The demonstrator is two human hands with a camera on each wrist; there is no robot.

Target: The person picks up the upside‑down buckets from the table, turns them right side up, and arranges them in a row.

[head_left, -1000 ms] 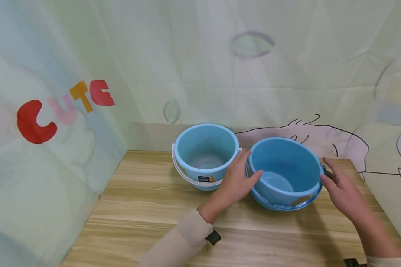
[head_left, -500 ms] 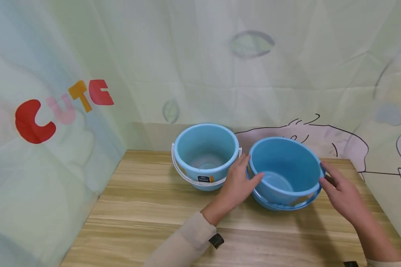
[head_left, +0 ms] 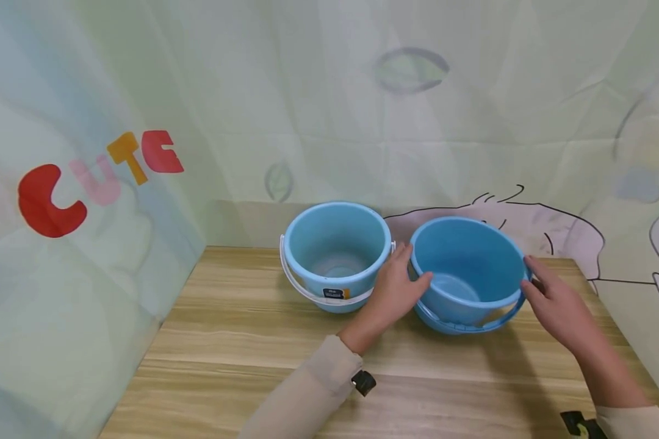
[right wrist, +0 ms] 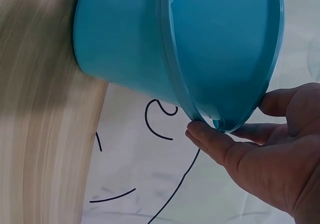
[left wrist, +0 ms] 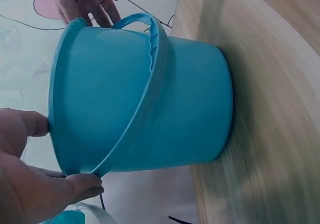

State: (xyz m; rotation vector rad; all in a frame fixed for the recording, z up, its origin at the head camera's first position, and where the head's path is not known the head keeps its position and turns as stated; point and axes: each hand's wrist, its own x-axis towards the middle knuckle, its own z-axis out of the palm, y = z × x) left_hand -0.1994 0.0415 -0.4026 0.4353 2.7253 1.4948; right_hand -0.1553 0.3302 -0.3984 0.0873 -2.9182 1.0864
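Observation:
A darker blue plastic bucket (head_left: 467, 262) stands on the wooden table between both hands, its mouth tilted a little toward me in the head view. My left hand (head_left: 391, 292) holds its left rim, thumb on the near side and fingers along the outside by the handle joint. On the opposite side my right hand (head_left: 561, 308) pinches the rim at the other handle joint, as the right wrist view shows. The bucket's blue handle (left wrist: 147, 96) hangs down across its front. Close behind my left hand sits a lighter blue bucket (head_left: 337, 244) with a white handle (head_left: 318, 299).
The wooden table (head_left: 241, 341) has its left edge running along a printed cloth wall. Another printed cloth (head_left: 329, 110) hangs right behind the buckets. A black label (head_left: 334, 294) is on the lighter bucket's front.
The right hand has closed in on the rim. The darker bucket has shifted slightly back, away from me, with both hands on it. The lighter bucket stays put.

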